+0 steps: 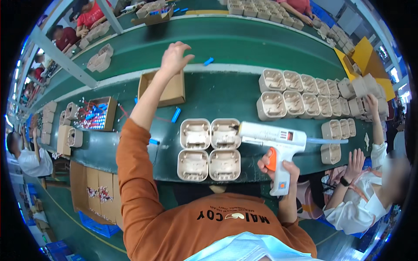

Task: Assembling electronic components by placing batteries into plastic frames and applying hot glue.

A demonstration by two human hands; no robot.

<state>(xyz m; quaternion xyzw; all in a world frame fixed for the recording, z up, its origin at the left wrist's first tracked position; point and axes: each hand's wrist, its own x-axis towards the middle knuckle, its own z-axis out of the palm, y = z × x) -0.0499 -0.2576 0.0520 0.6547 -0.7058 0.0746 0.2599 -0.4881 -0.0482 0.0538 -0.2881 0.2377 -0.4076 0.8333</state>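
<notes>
My right hand [278, 168] grips a white hot glue gun [272, 135] with an orange trigger; a pale blue glue stick [328, 141] juts from its rear. Its nozzle reaches the right edge of the far right one of several beige molded trays [194, 164] grouped before me. My left hand [175, 58] is stretched far forward, above the near edge of the green conveyor belt [244, 45]. Its fingers are curved and apart, with nothing in them. On the belt to its right lies a blue cylindrical cell [209, 61]. Beneath my left forearm stands an open cardboard box [174, 92].
Rows of beige trays [272, 104] stand at right, beside a co-worker's hand [356, 162]. Blue cells with wires [176, 115] lie left of my trays. A carton of blue cells [101, 114] sits farther left. Other people work across the belt.
</notes>
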